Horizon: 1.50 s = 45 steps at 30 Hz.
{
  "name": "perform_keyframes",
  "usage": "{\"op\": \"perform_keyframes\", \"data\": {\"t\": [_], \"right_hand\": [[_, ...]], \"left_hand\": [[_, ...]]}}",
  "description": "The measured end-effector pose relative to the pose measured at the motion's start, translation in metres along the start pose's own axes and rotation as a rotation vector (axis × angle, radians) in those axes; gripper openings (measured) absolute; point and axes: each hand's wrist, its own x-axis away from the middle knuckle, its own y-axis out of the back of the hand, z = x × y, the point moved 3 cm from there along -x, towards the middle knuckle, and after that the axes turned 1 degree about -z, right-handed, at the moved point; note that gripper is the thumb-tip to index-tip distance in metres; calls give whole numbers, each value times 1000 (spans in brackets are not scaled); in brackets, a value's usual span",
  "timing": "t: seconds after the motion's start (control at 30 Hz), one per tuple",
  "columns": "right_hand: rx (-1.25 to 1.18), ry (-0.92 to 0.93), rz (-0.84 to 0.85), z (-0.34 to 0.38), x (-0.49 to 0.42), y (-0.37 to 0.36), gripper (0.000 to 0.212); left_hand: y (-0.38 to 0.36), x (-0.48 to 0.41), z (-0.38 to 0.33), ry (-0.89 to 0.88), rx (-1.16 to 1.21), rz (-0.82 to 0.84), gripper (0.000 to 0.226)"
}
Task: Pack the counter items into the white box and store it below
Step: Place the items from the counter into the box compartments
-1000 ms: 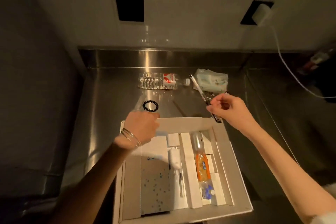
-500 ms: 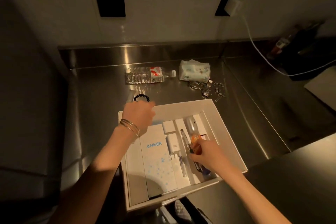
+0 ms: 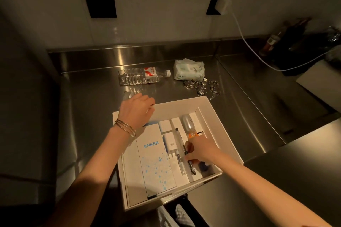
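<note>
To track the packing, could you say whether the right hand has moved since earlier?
Yes: the right hand came from the far corner of the white box into it, beside the orange bottle.

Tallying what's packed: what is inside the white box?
Visible: an Anker carton, two white chargers, a silver-capped orange bottle, and a pen the right hand holds. That hand hides the bottle's lower part; the left hand covers the white box's far-left corner.

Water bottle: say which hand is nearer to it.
Left. The left hand hovers just in front of the water bottle, over the box's far rim. The right hand is farther back, inside the box, gripping a pen.
</note>
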Motion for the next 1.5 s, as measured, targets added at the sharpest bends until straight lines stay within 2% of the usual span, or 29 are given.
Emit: {"op": "perform_keyframes", "data": {"t": [0.1,0.27,0.53,0.7,0.83,0.93,1.1,1.17,1.27,1.37,1.5], "right_hand": [[20,31,-33,-1,1,-4,33],[41,43,-29,-4,1,-10,32],[31,105,-71,-2,-5,-10,28],[-83,171,-133,-4,-7,-8,19],[-218,179,-187,-10,-5,6,14],[-330,210,-233,-12,8,36,8],[-570,201,-331,-26,22,102,12],[-607,204,-356,-32,14,121,9],[-580,170,-412,-41,-18,141,9],[-521,127,-447,-58,-63,150,13],[-375,51,-390,-90,-117,158,12]], "left_hand": [[0,0,0,6,32,8,4],[1,-1,7,220,207,122,15],[2,1,1,131,109,82,15],[5,6,-3,71,41,22,10],[3,4,0,129,107,33,17],[2,3,1,127,104,35,15],[-2,5,0,72,30,18,1],[-5,5,2,74,13,35,17],[-1,4,-1,50,0,5,39],[2,4,-3,25,-26,-35,39],[0,4,-2,4,-54,-77,34]]}}
